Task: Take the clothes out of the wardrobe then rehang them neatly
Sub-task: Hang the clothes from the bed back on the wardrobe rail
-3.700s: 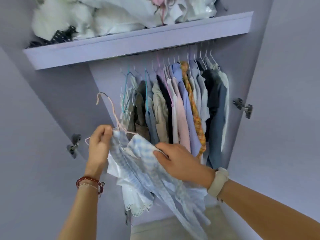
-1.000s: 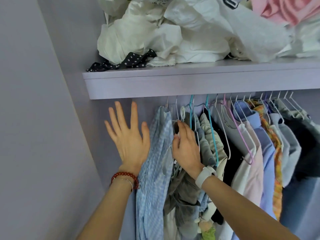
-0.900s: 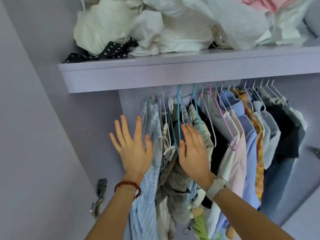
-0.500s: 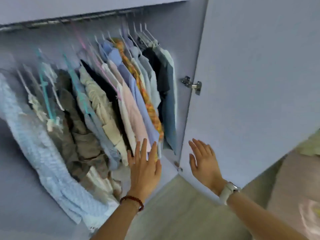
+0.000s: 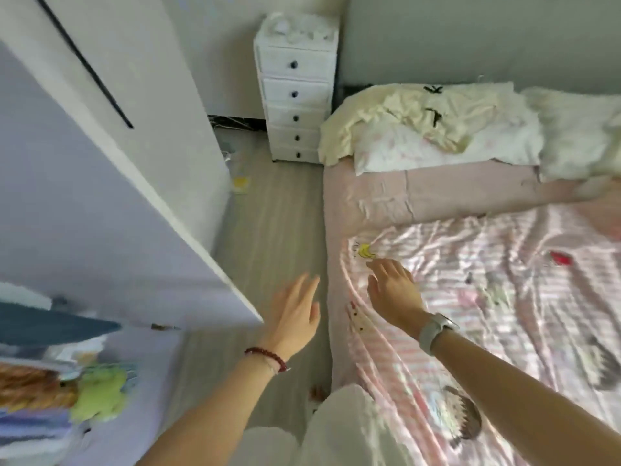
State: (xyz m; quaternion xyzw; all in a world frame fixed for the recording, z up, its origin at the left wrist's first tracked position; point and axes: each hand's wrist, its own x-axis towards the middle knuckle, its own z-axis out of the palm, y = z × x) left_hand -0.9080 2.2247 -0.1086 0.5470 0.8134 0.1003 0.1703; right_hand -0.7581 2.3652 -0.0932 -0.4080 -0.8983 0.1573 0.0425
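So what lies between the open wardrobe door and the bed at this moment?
In the head view, a strip of grey floor runs between the wardrobe door and the bed; the empty left hand hangs over it.

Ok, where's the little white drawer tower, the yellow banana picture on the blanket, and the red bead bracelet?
white drawer tower (image 5: 295, 92): head view, front of its second drawer.
banana picture (image 5: 366, 251): head view, middle of the yellow print.
red bead bracelet (image 5: 267, 356): head view, beads on the left wrist.

Both empty hands, left hand (image 5: 295, 317) and right hand (image 5: 393, 290), reach toward the bed (image 5: 504, 297).
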